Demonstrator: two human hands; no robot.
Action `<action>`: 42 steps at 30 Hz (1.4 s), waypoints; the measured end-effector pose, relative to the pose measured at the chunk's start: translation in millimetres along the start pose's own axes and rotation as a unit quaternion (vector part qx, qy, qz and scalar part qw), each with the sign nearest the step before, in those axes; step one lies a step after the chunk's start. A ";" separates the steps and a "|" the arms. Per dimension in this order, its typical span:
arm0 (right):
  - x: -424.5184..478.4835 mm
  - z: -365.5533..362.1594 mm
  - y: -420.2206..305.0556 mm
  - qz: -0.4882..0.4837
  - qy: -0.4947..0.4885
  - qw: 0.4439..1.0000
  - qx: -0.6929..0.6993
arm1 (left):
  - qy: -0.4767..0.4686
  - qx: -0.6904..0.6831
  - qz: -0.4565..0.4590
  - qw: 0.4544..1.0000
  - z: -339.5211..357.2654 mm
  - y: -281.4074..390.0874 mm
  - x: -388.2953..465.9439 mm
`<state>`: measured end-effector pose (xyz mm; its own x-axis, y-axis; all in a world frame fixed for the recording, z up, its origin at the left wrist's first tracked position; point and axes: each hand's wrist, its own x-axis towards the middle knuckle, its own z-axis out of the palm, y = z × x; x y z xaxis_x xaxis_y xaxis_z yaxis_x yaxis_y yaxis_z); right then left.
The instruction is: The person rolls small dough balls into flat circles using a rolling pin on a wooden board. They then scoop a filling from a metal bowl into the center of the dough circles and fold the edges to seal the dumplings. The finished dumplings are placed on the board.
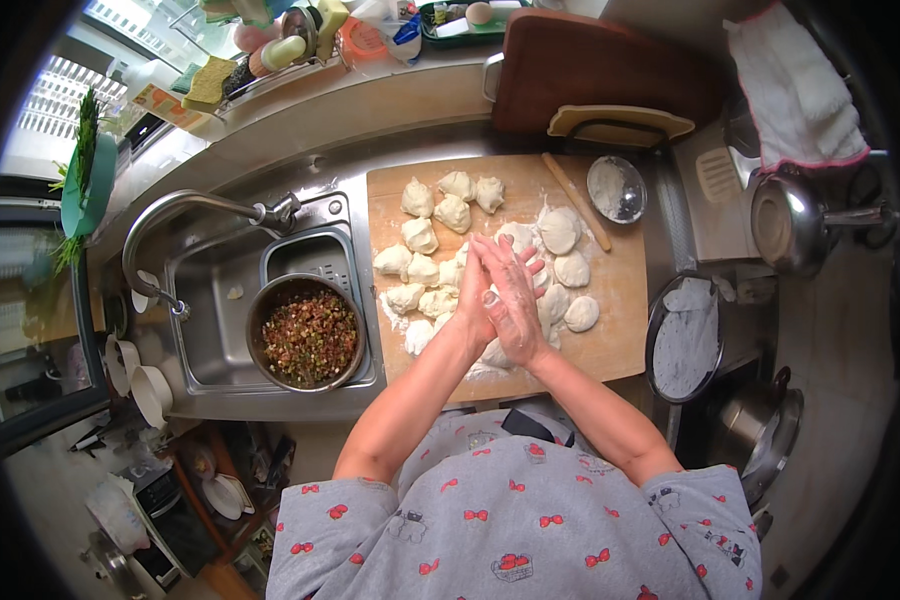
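Observation:
My left hand [478, 304] and my right hand [516, 315] are pressed palm to palm above a wooden board [615, 330]. Whether dough lies between the palms is hidden. White flour dusts the fingers. Rough lumps of dough [418, 197] cover the board's left half. Smoother, flattened dough rounds [559, 230] lie on loose flour just right of my hands, and some are partly hidden beneath them. A thin wooden rolling pin [576, 201] rests at the upper right, beside a clear bowl [637, 208] of white flour.
Left of the board, a metal bowl of chopped filling [311, 334] stands over the sink [217, 322], near a curved faucet [187, 196]. A brown cutting board [600, 75] leans behind. On the right are an oval pan [682, 337] with a whitish covering and a saucepan [787, 221].

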<state>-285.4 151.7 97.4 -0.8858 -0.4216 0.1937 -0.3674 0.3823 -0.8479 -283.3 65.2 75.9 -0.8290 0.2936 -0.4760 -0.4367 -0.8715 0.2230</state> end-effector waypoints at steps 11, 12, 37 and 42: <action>56.6 -31.3 72.2 0.023 0.084 0.978 -0.191 | 0.064 0.150 0.016 0.986 29.9 -11.3 46.7; 67.0 -42.4 77.8 0.024 0.130 0.973 -0.191 | 0.091 0.169 0.026 0.981 18.1 -11.4 66.8; 8.3 -53.9 21.8 0.053 0.040 0.980 -0.186 | -0.051 -0.063 -0.082 0.993 -32.1 -33.6 38.3; 2.9 23.8 63.8 0.118 0.181 0.940 -0.266 | -0.097 -0.129 -0.070 0.984 -23.3 -31.4 35.5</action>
<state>-304.7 155.3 32.1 -0.9634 -0.0040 0.2680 -0.1537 0.8275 -0.5401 -290.8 93.9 32.2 -0.8285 0.4663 -0.3101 -0.4695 -0.8802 -0.0692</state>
